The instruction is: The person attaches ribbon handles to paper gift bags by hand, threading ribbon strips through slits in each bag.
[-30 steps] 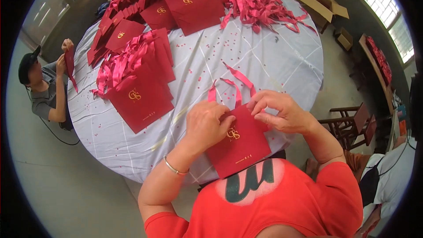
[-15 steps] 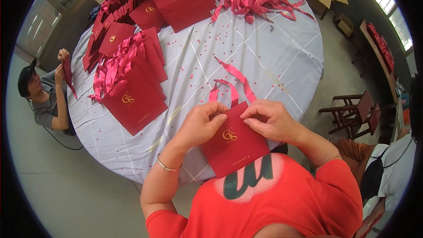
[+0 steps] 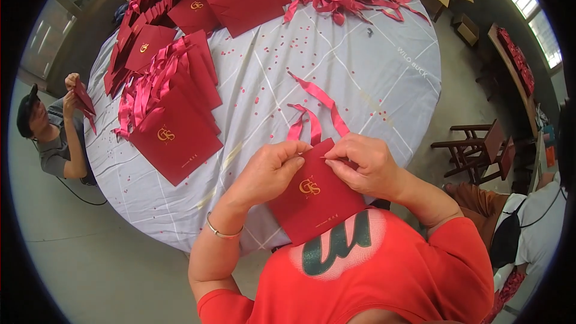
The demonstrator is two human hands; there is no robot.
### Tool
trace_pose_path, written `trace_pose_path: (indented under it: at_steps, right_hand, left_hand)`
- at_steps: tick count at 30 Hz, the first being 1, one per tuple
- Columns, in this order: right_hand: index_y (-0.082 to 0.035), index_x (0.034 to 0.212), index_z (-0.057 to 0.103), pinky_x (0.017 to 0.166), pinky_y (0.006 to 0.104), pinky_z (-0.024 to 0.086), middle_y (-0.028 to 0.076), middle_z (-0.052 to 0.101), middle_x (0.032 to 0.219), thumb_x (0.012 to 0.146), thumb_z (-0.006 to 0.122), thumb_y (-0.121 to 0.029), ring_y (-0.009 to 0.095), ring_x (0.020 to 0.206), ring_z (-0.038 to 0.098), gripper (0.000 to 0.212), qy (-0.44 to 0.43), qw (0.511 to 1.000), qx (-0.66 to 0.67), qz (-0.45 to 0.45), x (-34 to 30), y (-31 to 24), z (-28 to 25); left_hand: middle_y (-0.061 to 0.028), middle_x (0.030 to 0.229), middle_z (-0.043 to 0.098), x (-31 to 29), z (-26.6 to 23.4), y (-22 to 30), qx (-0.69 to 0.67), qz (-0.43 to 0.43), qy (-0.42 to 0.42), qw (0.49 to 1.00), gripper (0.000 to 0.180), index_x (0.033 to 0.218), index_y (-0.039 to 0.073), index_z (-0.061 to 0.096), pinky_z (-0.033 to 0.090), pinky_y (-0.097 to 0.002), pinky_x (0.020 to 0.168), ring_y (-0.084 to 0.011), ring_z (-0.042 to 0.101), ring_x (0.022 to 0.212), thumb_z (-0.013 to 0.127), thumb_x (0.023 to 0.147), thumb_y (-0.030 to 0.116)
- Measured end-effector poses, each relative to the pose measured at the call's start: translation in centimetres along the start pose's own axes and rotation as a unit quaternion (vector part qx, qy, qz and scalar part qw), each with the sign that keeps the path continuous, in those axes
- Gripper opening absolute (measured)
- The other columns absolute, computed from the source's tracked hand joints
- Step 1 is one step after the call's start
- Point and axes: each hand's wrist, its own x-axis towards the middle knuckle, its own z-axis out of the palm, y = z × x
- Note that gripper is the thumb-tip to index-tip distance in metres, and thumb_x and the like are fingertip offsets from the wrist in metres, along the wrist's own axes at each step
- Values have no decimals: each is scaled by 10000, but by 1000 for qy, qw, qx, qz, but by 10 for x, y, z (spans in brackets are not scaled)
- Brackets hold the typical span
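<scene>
Here at the near edge of the cloth-covered table (image 3: 366,66), the red bag (image 3: 318,201) sits between both hands, its lower end by the person's shirt (image 3: 384,276). The left hand (image 3: 275,167) has fingers curled, thumb closed on the bag's top edge — and the right hand (image 3: 366,165) pinches tight on a thin pale tip (image 3: 324,157), too small to identify. Pink ribbon (image 3: 318,93) loops beyond; stacked bags (image 3: 177,135) lie off to the left.
</scene>
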Motion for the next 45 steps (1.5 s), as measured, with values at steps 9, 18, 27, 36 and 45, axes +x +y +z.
trace_pose_path:
  at_steps: [9,18,27,36,45]
  right_hand:
    - [-15,860,650,568,334,506,108,647,785,731,728,41,261,668,635,161,-1,998,-26,-66,7,1,6]
    - [-18,834,609,596,357,518,105,612,768,745,685,-1,282,683,637,118,-82,978,-171,-82,9,-15,8]
    - [-19,841,628,640,426,522,156,641,801,790,650,-61,360,742,645,70,-165,974,-146,46,25,-16,6]
    - [-30,803,639,626,372,512,118,645,778,769,737,-111,290,720,647,131,-131,988,-69,35,37,-13,-5]
    - [3,1016,652,673,249,510,46,684,829,874,640,-55,100,745,631,154,-320,883,247,241,83,16,-31]
  left_hand:
    - [-97,802,667,-2,1,0,7,-5,3,1000,212,1122,-7,635,501,-295,714,-122,602,743,557,929,35]
    - [-184,902,696,-2,3,0,70,43,33,996,217,1093,10,656,521,-357,722,-298,686,802,582,896,60]
    - [-199,892,685,-4,4,4,121,82,55,988,190,1047,26,659,520,-409,722,-378,664,834,574,883,74]
    - [-197,873,687,-8,6,8,122,81,59,987,164,1010,30,663,521,-428,717,-387,663,826,582,880,91]
    - [-117,739,694,-9,20,16,210,151,146,955,149,925,33,642,518,-343,585,-253,686,649,727,821,97]
